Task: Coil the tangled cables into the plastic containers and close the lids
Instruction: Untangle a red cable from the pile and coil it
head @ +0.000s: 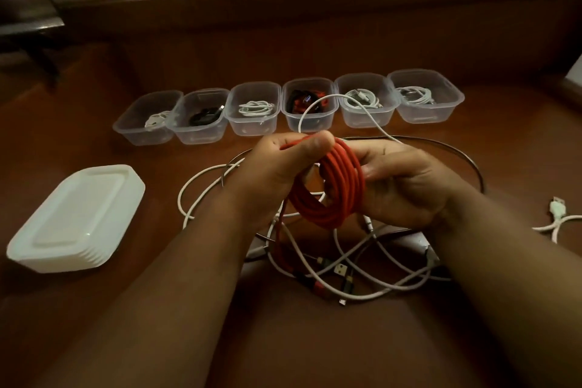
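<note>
Roughly halfway is how the job looks from the head view. Both hands are working a red cable (pixel 327 189) above the bench (pixel 315 340). The left hand (pixel 283 167) is pinching the top of the red coil between thumb and fingers, and the right hand (pixel 400 179) is gripping the coil from the right side, its fingers curling round the loops. Several turns are already lying neatly together, while a red tail is hanging down from the coil into the tangle (pixel 346 261) of white and dark cables that is lying on the bench just under the hands.

Along the far side, six clear containers (pixel 315 123) are standing in a row, all without lids. Each is already holding a coiled cable: white in the far-left one, black next, white in the third, red and black in the fourth, white in the last two. One white cable is arching out of the fifth container toward the hands. A stack of white lids (pixel 75 220) is sitting on the near left, well apart from the row. Another white cable (pixel 557 217) is lying at the right edge.

Judging from this, six cables are stowed; the red coil, the remaining tangle and every lid are left to do.
</note>
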Motion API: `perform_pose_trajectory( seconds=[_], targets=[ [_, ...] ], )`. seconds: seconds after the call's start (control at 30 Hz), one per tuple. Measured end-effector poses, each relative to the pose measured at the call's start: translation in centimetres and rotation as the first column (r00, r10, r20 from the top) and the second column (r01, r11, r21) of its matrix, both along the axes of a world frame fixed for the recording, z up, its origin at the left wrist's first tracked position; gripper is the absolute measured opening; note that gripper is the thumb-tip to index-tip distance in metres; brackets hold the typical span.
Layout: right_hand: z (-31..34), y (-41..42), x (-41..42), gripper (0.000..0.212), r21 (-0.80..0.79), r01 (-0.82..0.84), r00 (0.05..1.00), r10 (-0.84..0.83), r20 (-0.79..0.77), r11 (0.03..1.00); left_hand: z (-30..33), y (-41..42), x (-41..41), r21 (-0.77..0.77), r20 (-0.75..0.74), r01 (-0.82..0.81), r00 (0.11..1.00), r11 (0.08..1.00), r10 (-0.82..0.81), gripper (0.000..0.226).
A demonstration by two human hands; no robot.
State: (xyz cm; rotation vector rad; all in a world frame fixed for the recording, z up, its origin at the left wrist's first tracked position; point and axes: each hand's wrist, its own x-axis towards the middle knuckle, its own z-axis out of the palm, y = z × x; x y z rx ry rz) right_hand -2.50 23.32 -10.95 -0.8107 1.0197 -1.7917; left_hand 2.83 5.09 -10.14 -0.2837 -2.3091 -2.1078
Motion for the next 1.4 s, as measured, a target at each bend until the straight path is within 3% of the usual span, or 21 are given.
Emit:
perform_pose_trajectory(
  seconds=[0.07,0.13,0.2,0.33,0.5,0.6,0.7,0.73,0.8,0.87,0.97,1.03,1.13,1.27,1.4],
  targets=[
    [0.0,0.1,0.0,0.05,-0.01,0.016,0.999,-0.016,-0.041,1.0,0.0,-0.1,-0.1,0.051,0.023,-0.033,0.999,0.998,0.032,0.097],
    [0.0,-0.1,-0.1,0.048,0.018,0.075,0.993,-0.073,-0.09,0.997,0.3,-0.1,0.2,0.072,0.055,-0.046,0.998,0.996,0.042,0.118],
    [0.2,-0.5,0.2,0.041,0.056,0.169,0.969,-0.155,-0.195,0.984,0.4,-0.1,0.2,0.092,0.081,-0.045,0.996,0.995,0.037,0.119],
    [-0.1,-1.3,0.9,0.035,0.077,0.32,0.9,-0.278,-0.336,0.944,0.2,-0.2,-0.1,0.089,0.08,-0.044,0.996,0.995,0.037,0.095],
    [-0.1,-1.5,1.8,0.024,0.061,0.471,0.776,-0.38,-0.504,0.88,0.6,0.2,0.4,0.085,0.089,-0.074,0.994,0.994,0.067,0.113],
    [-0.4,-1.3,1.8,0.029,-0.002,0.585,0.689,-0.499,-0.525,0.811,0.4,0.4,0.2,0.071,0.106,-0.122,0.988,0.99,0.114,0.081],
    [0.1,-1.6,1.9,0.035,0.088,0.53,0.736,-0.405,-0.543,0.844,0.4,0.7,0.2,0.007,0.076,-0.241,0.968,0.97,0.24,0.057],
    [0.1,-1.8,1.9,0.032,0.137,0.564,0.686,-0.37,-0.626,0.815,0.4,0.9,0.2,-0.013,0.065,-0.282,0.957,0.959,0.283,0.055],
    [-0.3,-2.1,1.9,0.019,0.155,0.697,0.48,-0.296,-0.826,0.7,0.4,1.4,0.3,-0.039,0.04,-0.352,0.935,0.935,0.353,0.055],
    [-0.2,-2.5,2.1,0.016,0.117,0.779,0.346,-0.267,-0.899,0.615,0.3,1.9,0.4,-0.052,0.014,-0.401,0.915,0.915,0.402,0.052],
    [-0.1,-2.5,2.1,0.018,0.103,0.805,0.294,-0.243,-0.924,0.584,0.0,2.3,0.3,-0.028,0.029,-0.413,0.91,0.91,0.414,0.044],
    [0.0,-2.4,2.0,0.016,0.069,0.823,0.238,-0.232,-0.943,0.563,0.0,2.1,0.2,-0.057,0.021,-0.416,0.909,0.908,0.417,0.054],
    [0.0,-2.2,1.5,0.017,0.064,0.842,0.238,-0.262,-0.935,0.536,0.0,1.4,0.0,-0.129,-0.065,-0.374,0.927,0.918,0.369,0.074],
    [0.5,-1.8,1.2,0.027,0.08,0.81,0.303,-0.298,-0.905,0.58,0.7,-0.2,-0.3,0.031,-0.139,-0.314,0.939,0.949,0.315,0.029],
    [1.0,-1.6,1.8,0.027,-0.029,0.765,0.299,-0.395,-0.869,0.643,0.8,-0.9,-0.4,0.18,-0.123,-0.263,0.95,0.948,0.287,0.021]
  ],
)
